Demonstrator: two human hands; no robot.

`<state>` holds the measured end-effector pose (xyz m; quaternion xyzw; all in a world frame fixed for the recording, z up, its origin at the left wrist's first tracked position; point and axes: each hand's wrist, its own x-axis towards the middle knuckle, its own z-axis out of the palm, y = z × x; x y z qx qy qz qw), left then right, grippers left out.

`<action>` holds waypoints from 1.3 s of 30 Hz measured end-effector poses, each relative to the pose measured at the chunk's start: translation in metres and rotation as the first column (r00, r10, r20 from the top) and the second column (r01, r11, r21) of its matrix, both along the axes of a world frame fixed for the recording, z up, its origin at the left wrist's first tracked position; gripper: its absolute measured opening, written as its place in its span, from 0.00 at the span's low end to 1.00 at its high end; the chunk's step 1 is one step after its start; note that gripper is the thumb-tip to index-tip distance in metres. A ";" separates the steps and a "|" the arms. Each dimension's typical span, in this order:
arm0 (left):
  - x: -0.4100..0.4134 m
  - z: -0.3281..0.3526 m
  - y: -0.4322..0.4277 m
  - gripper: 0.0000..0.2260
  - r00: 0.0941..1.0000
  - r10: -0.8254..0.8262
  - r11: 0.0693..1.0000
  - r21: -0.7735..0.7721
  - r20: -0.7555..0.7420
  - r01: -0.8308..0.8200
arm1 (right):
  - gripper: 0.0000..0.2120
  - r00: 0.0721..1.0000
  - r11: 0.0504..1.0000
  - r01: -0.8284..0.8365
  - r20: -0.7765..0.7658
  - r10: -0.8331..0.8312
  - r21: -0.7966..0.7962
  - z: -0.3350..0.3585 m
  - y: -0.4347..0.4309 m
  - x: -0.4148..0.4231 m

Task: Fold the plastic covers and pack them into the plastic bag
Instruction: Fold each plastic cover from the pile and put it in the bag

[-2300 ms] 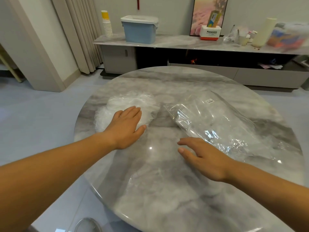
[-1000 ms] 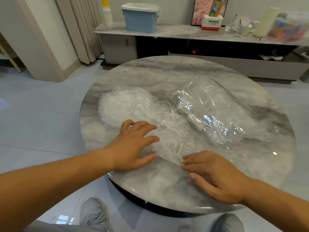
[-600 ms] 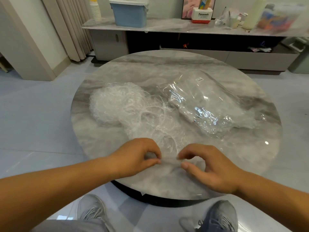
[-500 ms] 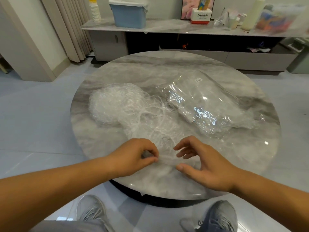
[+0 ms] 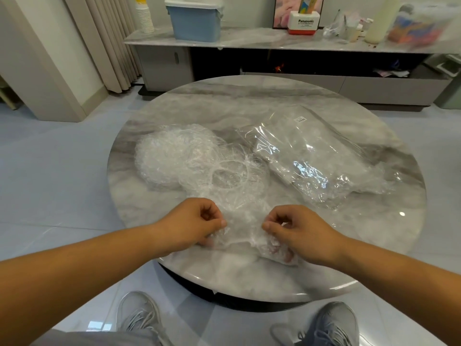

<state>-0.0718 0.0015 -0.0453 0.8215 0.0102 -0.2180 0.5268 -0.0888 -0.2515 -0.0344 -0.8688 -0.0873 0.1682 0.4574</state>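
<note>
A pile of plastic covers was set on the table toward its left edge, with the plastic bag laid just beside it, toward the right edge. One cover was spread from the pile to the near edge and was pinched there, the left hand at its left and the right hand at its right. Beyond the far edge a sideboard was placed, with a bin on it.

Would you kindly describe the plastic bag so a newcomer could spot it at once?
Start at the round marble table. On its right half lies the plastic bag, flat and glossy. Unlike the crinkled white plastic covers to its left, it is smooth-sided and carries a small white label.
</note>
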 end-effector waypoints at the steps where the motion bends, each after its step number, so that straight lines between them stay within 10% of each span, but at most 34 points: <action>1: 0.002 -0.002 0.001 0.05 0.999 -0.020 0.997 0.076 0.032 0.018 | 0.08 1.000 0.999 0.016 0.009 -0.016 -0.051 -0.001 0.002 0.003; 8: 0.004 -0.001 0.002 0.16 0.950 -0.245 0.804 0.588 0.196 0.086 | 0.13 0.993 0.923 0.047 0.120 -0.001 -0.383 -0.015 0.011 0.014; 16: 0.009 0.002 -0.002 0.30 0.939 -0.297 0.772 0.622 0.172 0.130 | 0.11 0.835 0.937 -0.052 0.499 0.231 -0.346 -0.016 0.011 0.014; 26: 0.021 0.003 -0.008 0.37 0.947 -0.233 0.845 0.527 0.221 0.085 | 0.15 0.837 0.853 -0.377 0.262 0.481 -0.361 -0.024 0.015 0.008; 32: 0.014 -0.005 -0.014 0.38 0.922 -0.283 0.820 0.565 0.265 0.090 | 0.04 0.952 0.985 -0.110 0.272 0.143 -0.135 -0.015 0.013 0.018; 39: 0.009 -0.006 -0.018 0.34 0.878 -0.380 0.810 0.563 0.291 0.164 | 0.16 0.982 0.986 0.160 0.111 -0.155 -0.041 -0.022 0.009 0.037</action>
